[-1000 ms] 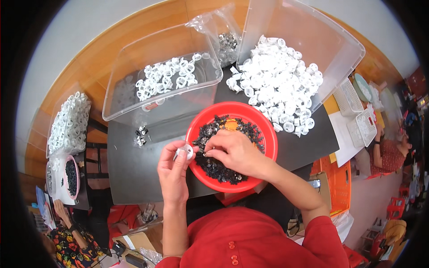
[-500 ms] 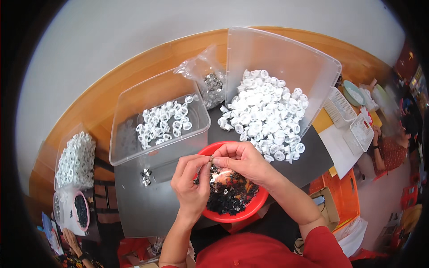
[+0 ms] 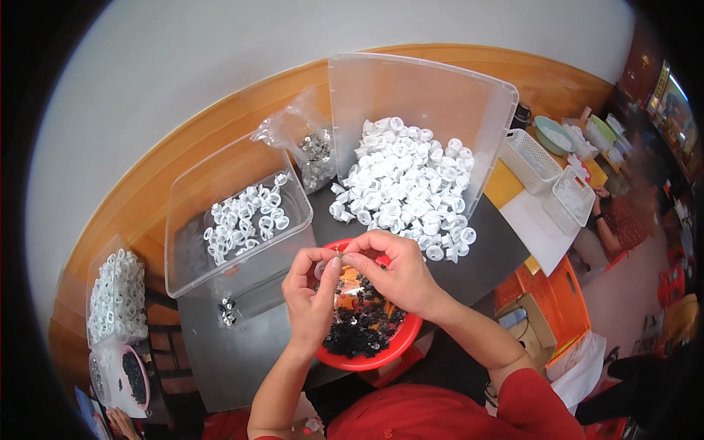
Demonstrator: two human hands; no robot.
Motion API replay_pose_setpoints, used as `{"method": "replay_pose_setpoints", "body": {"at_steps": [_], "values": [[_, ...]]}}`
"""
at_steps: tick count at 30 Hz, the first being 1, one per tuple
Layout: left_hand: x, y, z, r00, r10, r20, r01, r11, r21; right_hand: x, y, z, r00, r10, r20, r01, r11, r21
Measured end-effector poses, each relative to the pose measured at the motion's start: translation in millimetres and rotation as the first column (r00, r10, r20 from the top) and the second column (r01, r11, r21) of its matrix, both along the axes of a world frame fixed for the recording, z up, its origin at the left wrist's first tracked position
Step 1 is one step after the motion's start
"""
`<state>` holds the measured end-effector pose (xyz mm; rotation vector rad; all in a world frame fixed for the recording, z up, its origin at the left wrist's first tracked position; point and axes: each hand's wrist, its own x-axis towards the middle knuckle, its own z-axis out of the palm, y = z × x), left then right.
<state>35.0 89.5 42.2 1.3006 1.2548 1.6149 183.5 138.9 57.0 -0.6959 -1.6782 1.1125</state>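
My left hand (image 3: 311, 297) and my right hand (image 3: 396, 270) meet fingertip to fingertip over the far side of a red round basin (image 3: 411, 336). Both are pinched closed around a tiny part, of which only a brassy glint shows; its kind is hidden by the fingers. A pale, rounded edge shows beside my left fingertips. Inside the basin lie many small black pieces (image 3: 356, 334), with a few shiny metal bits among them. Beyond my hands rises a heap of white plastic caps (image 3: 411, 183), spilling from a tipped clear bin (image 3: 433, 84).
A clear bin (image 3: 301, 227) with white caps stands left of the heap, beside a plastic bag of metal parts (image 3: 317, 150). A small metal pile (image 3: 228, 312) lies on the dark table (image 3: 213, 367). At right are white baskets (image 3: 532, 161), an orange crate (image 3: 568, 301) and another person (image 3: 623, 220).
My view has shifted, so the table things appear farther left. My hands stay pinched together over the basin, and a pale rounded edge now shows by my left fingertips.
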Motion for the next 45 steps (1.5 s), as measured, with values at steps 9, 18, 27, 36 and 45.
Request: {"method": "replay_pose_setpoints", "body": {"at_steps": [9,18,27,36,45], "values": [[5,2,-6,0.868,-0.223,0.444,0.283,0.956,-0.072,6,-5,-7,0.968,-0.190,0.162,0.156,0.967,0.200],[-2,-7,-11,0.725,-0.223,0.652,0.380,0.919,-0.108,1,-26,-17,0.953,-0.228,0.198,0.185,0.959,0.214],[-7,-5,-21,0.696,-0.203,0.689,0.362,0.928,-0.092,-6,-27,-20,0.858,-0.421,0.293,0.191,0.792,0.580],[-8,-6,-29,0.734,-0.188,0.653,0.333,0.937,-0.105,-7,-23,-19,0.844,-0.384,0.375,0.075,0.776,0.627],[-6,-5,-29,0.739,-0.173,0.651,0.315,0.943,-0.106,-8,-28,-19,0.957,-0.248,0.148,0.226,0.962,0.156]]}}
